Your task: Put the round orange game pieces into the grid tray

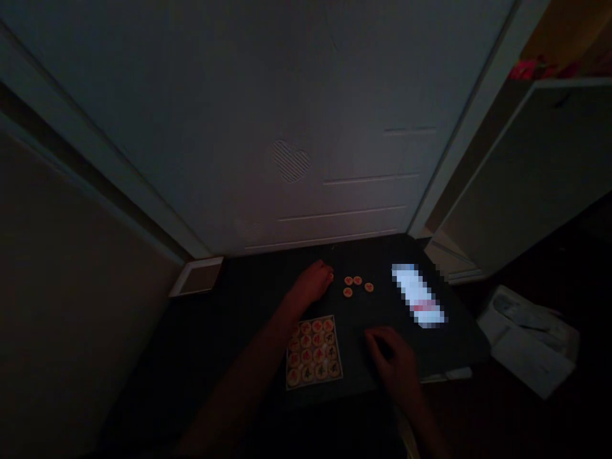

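In the dim head view, my left hand reaches across the dark table, its fingers closed at a round wooden Chinese chess piece that shows at the fingertips. Just right of it lie several loose pieces with red characters, among them one chess piece set apart. Below my left forearm sits a square box filled with rows of pieces, some marked red and some dark; the forearm covers its upper left corner. My right hand rests right of the box, fingers curled to the thumb, with no object visible in them.
A bright, blurred-out phone-like screen lies at the table's right. A shallow box lid or tray is at the far left corner. Behind the dark table stands a white panel with heart reliefs. A white box stands low at right.
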{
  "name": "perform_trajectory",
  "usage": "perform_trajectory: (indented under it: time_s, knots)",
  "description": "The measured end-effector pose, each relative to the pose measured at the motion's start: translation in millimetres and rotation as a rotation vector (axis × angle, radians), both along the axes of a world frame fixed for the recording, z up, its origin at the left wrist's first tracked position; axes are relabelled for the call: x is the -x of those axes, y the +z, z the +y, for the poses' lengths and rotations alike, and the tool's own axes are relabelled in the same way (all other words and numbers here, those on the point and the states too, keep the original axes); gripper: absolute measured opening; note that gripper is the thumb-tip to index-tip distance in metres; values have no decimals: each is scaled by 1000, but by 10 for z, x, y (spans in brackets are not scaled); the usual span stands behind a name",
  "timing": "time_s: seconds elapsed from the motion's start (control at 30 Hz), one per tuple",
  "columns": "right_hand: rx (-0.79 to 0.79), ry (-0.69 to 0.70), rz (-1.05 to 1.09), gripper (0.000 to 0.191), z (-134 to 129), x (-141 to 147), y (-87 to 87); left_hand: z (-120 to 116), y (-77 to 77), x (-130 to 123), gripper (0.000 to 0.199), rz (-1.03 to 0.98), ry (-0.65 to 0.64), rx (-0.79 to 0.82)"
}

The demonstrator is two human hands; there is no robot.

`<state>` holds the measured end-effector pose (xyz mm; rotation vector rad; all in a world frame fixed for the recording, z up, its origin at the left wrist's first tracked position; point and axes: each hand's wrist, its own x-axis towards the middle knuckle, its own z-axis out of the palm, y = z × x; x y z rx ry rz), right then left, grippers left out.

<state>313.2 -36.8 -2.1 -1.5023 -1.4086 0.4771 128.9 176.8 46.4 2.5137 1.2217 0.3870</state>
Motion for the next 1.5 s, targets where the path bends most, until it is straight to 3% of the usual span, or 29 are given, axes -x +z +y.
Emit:
perform_trajectory:
  time_s: [0.17, 0.27, 0.4, 0.57, 0.67, 0.77, 0.9, 1.13, 1.5]
  knots:
    - [10, 11, 13, 26, 3, 12, 36, -65, 150, 112, 15, -70, -14, 26]
    - [12, 4, 21, 26, -3, 14, 48, -230, 279, 202, 14, -143, -6, 52]
    - [44, 22, 66, 25, -24, 14, 86, -707, 370, 318, 16, -269, 11, 134]
    - [46, 55, 131, 19, -82, 147, 231, -1395, 271, 433, 20, -738, 251, 564]
    - [16, 136, 139, 14, -119, 327, 363, -1672, 220, 488, 24, -934, 357, 744]
    - [-7, 251, 117, 13, -131, 516, 485, -1840, 212, 528, 28, -1047, 379, 791]
    - [-52, 320, 59, 20, -102, 687, 561, -1951, 215, 564, 34, -1120, 369, 853]
    - [-30, 299, 46, 19, -79, 756, 521, -1994, 181, 595, 34, -1182, 354, 897]
    - [87, 351, 245, 16, -89, 730, 523, -2027, 253, 638, 28, -1165, 363, 927]
